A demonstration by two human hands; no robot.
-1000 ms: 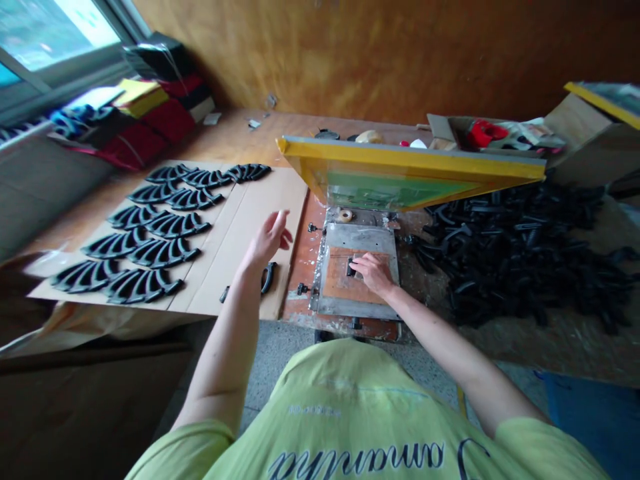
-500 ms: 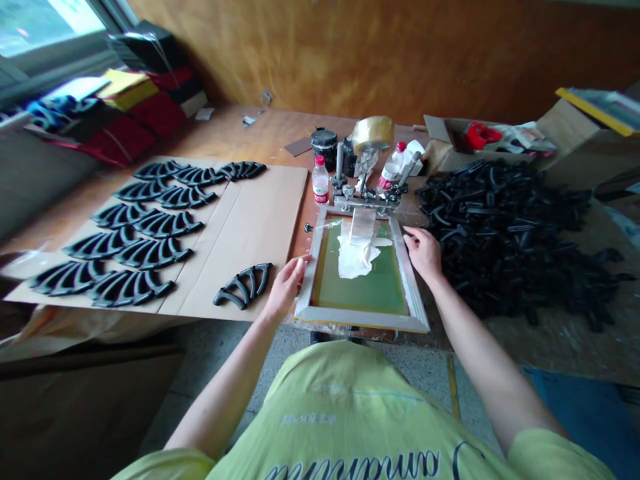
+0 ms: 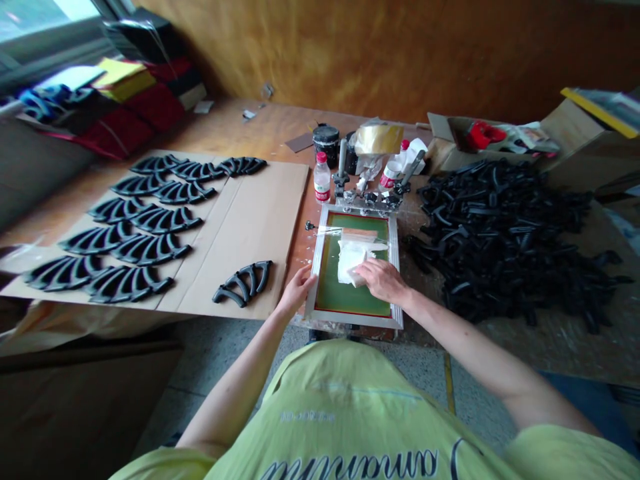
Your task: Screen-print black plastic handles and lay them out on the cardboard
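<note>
A screen-printing frame (image 3: pixel 316 267) with a green mesh and grey metal rim lies in front of me, hinged at its far side to a metal clamp (image 3: pixel 373 198). My left hand (image 3: pixel 299 288) has its fingers curled at the frame's left edge. Over the mesh, my right hand (image 3: pixel 384 280) pinches at the lower right edge of a bright white patch (image 3: pixel 350 259); what its fingertips hold is hard to make out. Just beyond the patch sits a tan block like a squeegee (image 3: pixel 360 235). A black curved, ribbed part (image 3: pixel 243 283) rests on the cardboard to the left.
Rows of similar black parts (image 3: pixel 150 248) cover the left of the cardboard sheet (image 3: pixel 250 213). On the right is a big heap of black parts (image 3: pixel 505 233). Behind the frame stand a red-capped bottle (image 3: pixel 322 180), a black tub (image 3: pixel 326 143) and a tape roll (image 3: pixel 379 139).
My right hand has left the frame's right edge and moved inward over the mesh to the white patch. The frame's near end has dropped, and my left hand stays at its left edge.
</note>
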